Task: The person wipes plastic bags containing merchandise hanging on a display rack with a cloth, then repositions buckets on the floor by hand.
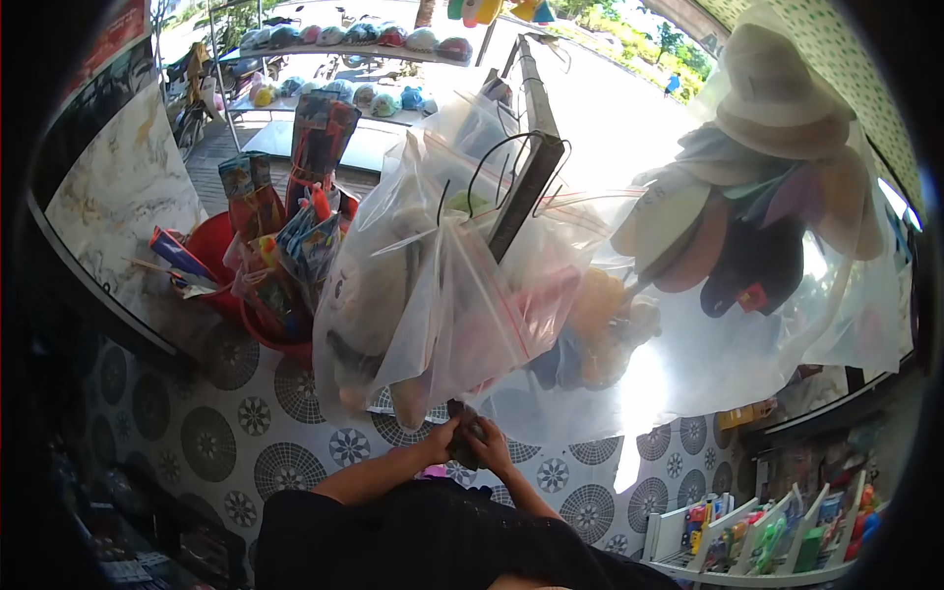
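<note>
Close in front of my body, both hands are closed on a small dark brown, crumpled thing (460, 447) whose kind I cannot make out. My left hand (442, 442) grips it from the left, my right hand (489, 448) from the right. Part of it lies hidden behind the fingers. Just beyond the hands hang clear plastic zip bags (472, 310) with stuffed toys inside, on a dark metal rack (531, 167) with wire hooks. A small pink thing (434, 472) shows beneath my left wrist.
Red buckets (218, 251) with packaged goods stand at the left. Hats in a large clear plastic cover (757, 226) hang at the right. A white divided shelf (678, 536) holds small colourful items at the lower right. Helmets (359, 34) line racks outside. The floor (285, 472) is patterned.
</note>
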{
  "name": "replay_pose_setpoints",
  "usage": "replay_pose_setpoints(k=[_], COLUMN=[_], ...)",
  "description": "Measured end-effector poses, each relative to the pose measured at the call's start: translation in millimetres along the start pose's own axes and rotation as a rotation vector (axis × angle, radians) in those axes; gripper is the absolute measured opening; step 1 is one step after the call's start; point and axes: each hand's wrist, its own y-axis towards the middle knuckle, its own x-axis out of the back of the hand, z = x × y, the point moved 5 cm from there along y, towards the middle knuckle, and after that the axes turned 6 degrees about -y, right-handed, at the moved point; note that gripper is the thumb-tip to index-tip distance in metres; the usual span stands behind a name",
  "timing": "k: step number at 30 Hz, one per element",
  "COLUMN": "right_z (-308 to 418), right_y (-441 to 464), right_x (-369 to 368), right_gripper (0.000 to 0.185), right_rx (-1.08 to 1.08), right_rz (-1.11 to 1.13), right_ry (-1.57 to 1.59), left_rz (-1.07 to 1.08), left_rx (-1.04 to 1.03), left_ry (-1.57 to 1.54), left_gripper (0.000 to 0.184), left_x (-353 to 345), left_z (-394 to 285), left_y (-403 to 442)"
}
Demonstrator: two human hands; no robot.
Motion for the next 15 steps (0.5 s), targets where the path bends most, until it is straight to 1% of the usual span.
replay_pose_setpoints(k=[1, 4, 5, 7, 8, 9, 10, 12, 13, 14, 15], right_z=[-8.8, 24.5, 31.7, 43.6, 39.5, 30.3, 21.8, 11.0, 11.8, 10.0, -5.0], right_y=[1.4, 3.0, 5.2, 4.5, 4.8, 9.9, 13.5, 28.2, 37.5, 46.7, 58.7], right_x=[-11.3, -16.4, -20.8, -33.3, -40.4, -49.5, -58.8, -59.2, -59.4, -61.0, -66.3], right_gripper=[0.048, 0.063, 0.065, 0.071, 0.066, 0.062, 0.057, 0.065, 0.062, 0.059, 0.052], right_rx=[-0.014, -0.02, -0.047, -0.101, -0.121, -0.14, -0.16, -0.409, -0.424, -0.437, -0.421], right_rz=[0.05, 0.212, 0.231, 0.277, 0.207, 0.133, 0.056, -0.048, -0.11, -0.174, -0.227], right_ry=[0.016, -0.067, -0.088, -0.136, -0.119, -0.101, -0.083, -0.001, 0.156, 0.315, 0.41], left_rz=[-0.052, 0.057, 0.086, 0.041, 0.02, -0.022, -0.008, 0.034, 0.015, -0.012, -0.04], left_rx=[-0.035, -0.083, -0.079, -0.003, 0.033, 0.084, 0.084, 0.083, 0.102, 0.077, 0.051], left_ry=[0.006, -0.041, -0.045, 0.013, 0.045, 0.153, 0.222, 0.348, 0.31, 0.327, 0.347], left_gripper=[0.04, 0.045, 0.043, 0.042, 0.041, 0.041, 0.041, 0.043, 0.048, 0.048, 0.048], left_x=[8.8, 34.2, 39.0, 38.3, 38.9, 46.5, 53.2, 63.6, 74.5, 85.1, 95.1], left_z=[-2.3, -5.6, -6.6, -11.0, -16.8, -22.3, -32.2, -48.0, -58.9, -69.7, -80.0], left_y=[0.0, -8.3, -14.0, -44.1, -57.9, -66.7, -77.7, -95.4, -103.6, -114.9, -128.1])
